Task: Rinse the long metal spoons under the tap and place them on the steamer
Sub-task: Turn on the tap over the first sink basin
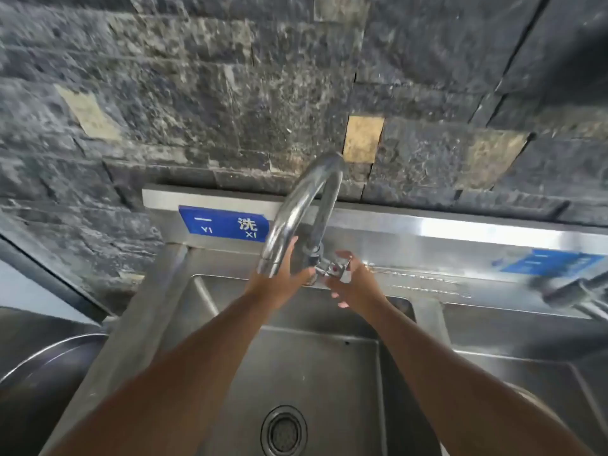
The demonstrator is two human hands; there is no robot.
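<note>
Both hands at tap point(296, 209), far edge of sink point(329, 373). Left hand point(279, 278) open, fingers loosely around spout end; right hand point(353, 286) curled on valve handle point(335, 268). No water visible. Spoons, steamer out of view. Expect spoons stiff, light, slippery wet; best taken mid-handle.
</note>
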